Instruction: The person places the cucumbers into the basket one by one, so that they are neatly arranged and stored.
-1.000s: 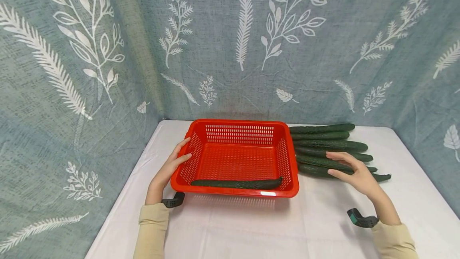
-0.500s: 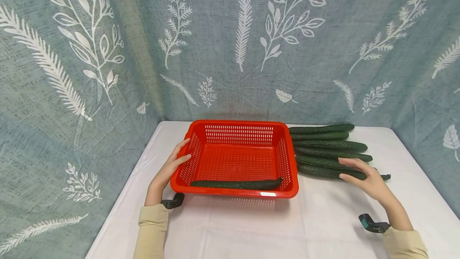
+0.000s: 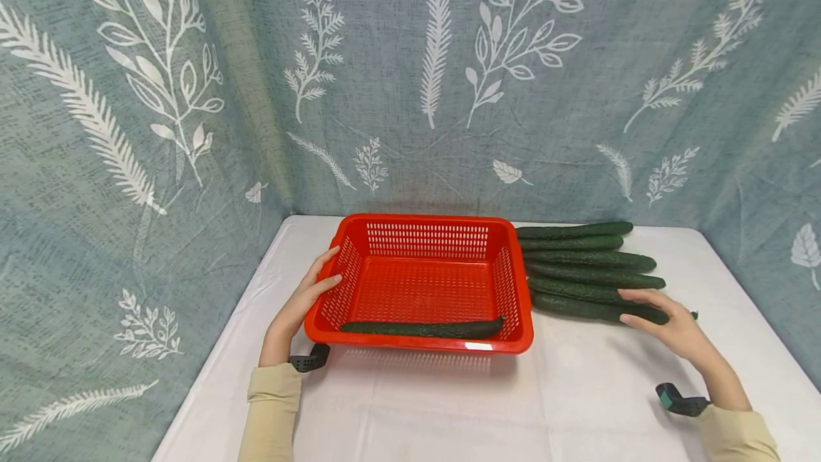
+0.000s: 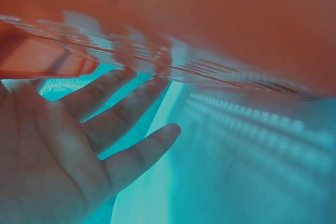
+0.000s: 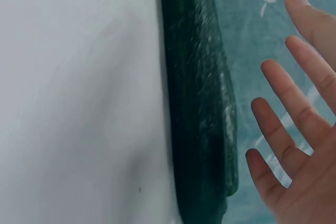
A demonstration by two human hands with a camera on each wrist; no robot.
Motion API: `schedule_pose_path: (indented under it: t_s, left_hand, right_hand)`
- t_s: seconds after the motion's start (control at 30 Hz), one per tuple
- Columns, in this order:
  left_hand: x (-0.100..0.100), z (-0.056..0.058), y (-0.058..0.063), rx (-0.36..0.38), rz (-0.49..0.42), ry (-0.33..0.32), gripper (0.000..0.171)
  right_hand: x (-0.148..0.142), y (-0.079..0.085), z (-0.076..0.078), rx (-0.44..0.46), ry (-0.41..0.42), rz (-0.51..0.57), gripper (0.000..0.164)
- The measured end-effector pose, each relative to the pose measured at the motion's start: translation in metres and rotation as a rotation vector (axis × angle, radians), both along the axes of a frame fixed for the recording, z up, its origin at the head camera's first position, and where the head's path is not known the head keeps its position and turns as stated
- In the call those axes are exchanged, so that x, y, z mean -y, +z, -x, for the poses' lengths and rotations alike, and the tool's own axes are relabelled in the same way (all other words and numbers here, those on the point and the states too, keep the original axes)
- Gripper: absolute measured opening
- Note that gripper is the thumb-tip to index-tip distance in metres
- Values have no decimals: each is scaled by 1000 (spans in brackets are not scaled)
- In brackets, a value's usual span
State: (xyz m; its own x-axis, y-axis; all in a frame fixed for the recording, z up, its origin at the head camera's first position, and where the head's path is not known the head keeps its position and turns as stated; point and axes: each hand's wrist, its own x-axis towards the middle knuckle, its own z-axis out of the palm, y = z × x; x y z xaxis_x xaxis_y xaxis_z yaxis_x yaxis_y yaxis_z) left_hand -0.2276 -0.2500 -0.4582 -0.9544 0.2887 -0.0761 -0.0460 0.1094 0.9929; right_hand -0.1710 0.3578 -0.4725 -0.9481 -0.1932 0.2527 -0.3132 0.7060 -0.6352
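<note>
From my seat at the far end of the link, I looked down on a table covered in white cloth, lightly creased, its back edge close to a grey-blue curtain. The curtain hung in soft folds behind and along both sides, printed with white ferns, sprigs and single leaves. A red basket with slotted walls stood left of the table's middle, a pale label on its near rim. It threw a shadow onto the cloth in front, and light came through the slots there in rows of small bright marks.

The left hand gripped the basket's left rim, thumb and one finger lying over the edge; my left wrist view, tinted turquoise, showed other fingers fanned out below the slotted wall. One cucumber lay inside, along the near wall. Six more cucumbers lay side by side on the cloth to the right, their left ends hidden by the basket. Near their right ends I had the right hand, its fingers spread well apart; I could not tell from the head view whether the fingertips touched the nearest ones.
</note>
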Motion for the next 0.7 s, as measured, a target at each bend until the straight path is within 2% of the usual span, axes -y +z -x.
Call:
schedule_pose_path:
  t_s: [0.1,0.3,0.37,0.47,0.7]
  left_hand:
    - [-1,-1,3,9,-8,-2,61]
    - [-8,-12,23,22,3,-1,60]
    - [-9,-13,26,22,9,-1,60]
    - [-8,-11,23,26,3,-3,60]
    - [-2,-1,4,27,-19,4,60]
  right_hand:
    - [-3,-2,1,4,-2,-10,46]
    - [-7,-8,4,-29,16,-12,43]
    - [-9,-10,5,-30,23,-9,41]
    - [-11,-14,7,-22,28,6,40]
    - [-13,-19,11,1,55,23,40]
